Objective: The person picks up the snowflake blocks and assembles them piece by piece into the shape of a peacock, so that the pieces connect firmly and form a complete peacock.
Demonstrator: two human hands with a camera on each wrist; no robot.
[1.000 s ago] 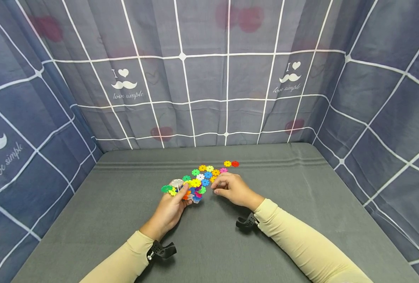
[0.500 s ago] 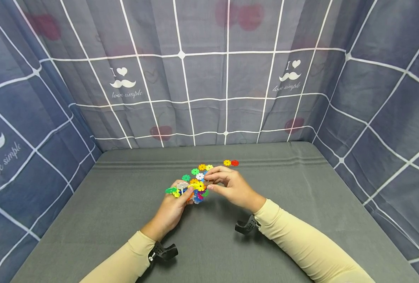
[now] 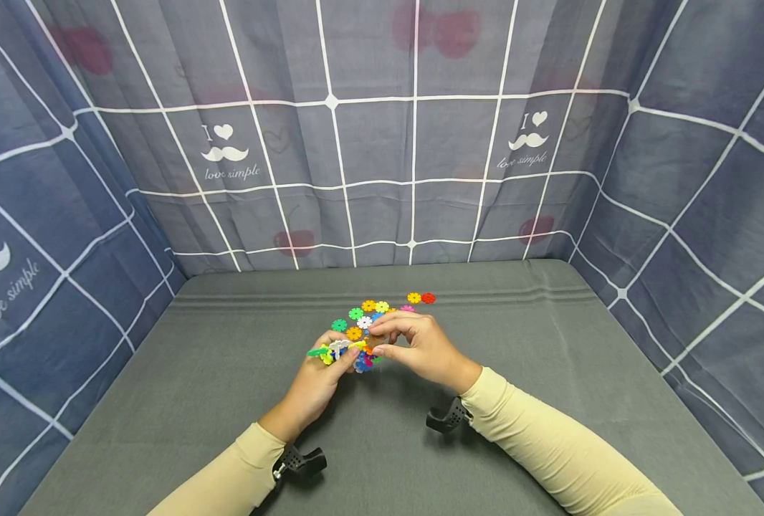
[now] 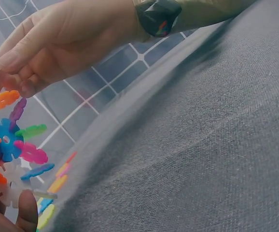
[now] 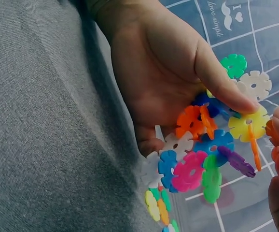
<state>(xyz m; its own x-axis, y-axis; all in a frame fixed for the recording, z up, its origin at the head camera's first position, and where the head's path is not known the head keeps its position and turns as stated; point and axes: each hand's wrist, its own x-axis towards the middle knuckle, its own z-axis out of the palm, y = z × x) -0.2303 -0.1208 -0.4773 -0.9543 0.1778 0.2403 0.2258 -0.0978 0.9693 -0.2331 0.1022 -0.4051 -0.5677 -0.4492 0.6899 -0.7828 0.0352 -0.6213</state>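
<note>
My left hand [image 3: 314, 387] holds a cluster of interlocking snowflake discs [image 5: 214, 142] joined at their slots, in blue, orange, pink, white, purple and green. The left thumb presses on a yellow snowflake disc [image 5: 243, 126], which has an orange disc [image 5: 254, 150] standing across it. Close on the right, my right hand [image 3: 427, 351] pinches an orange-brown disc [image 5: 273, 133] between thumb and fingers. That disc is beside the yellow one; whether they touch I cannot tell. The right fingers hide part of it.
Loose snowflake discs lie flat on the grey cloth-covered table [image 3: 214, 373] beyond the hands, among them a green disc [image 3: 339, 325], a white disc [image 3: 365, 322] and a red disc [image 3: 428, 298]. A checked curtain [image 3: 382, 143] encloses the back and sides.
My right hand has moved left, up to the cluster, with the orange-brown disc in its fingers. The left hand has turned the cluster, so its yellow disc now appears nearly edge-on.
</note>
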